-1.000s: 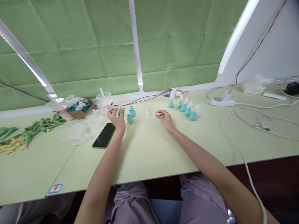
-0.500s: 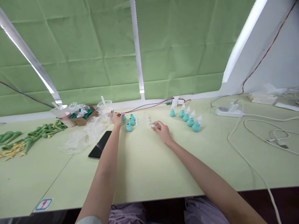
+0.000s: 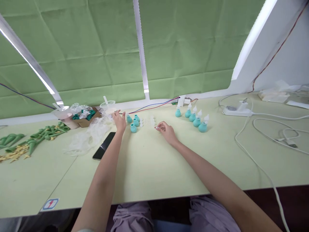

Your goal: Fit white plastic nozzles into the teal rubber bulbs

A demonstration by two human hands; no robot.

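Observation:
My left hand is held over the table with its fingers apart and nothing in them, just left of three small teal round-bellied bottles without tops. My right hand pinches a small white piece between thumb and fingertips; its exact kind is too small to tell. Between the hands lie little white parts in a short row and paler translucent parts in another. To the right of my right hand stand several teal bottles, most bearing white pointed tops.
A black phone lies beside my left forearm. Behind it are a crumpled clear bag, a drink cup and a cardboard box. Green cone-shaped pieces are spread far left. A power strip and white cables lie right.
My left hand has come away from the rear left teal bottle, and its fingers have spread. My right hand stays near the white parts, its small white piece still pinched.

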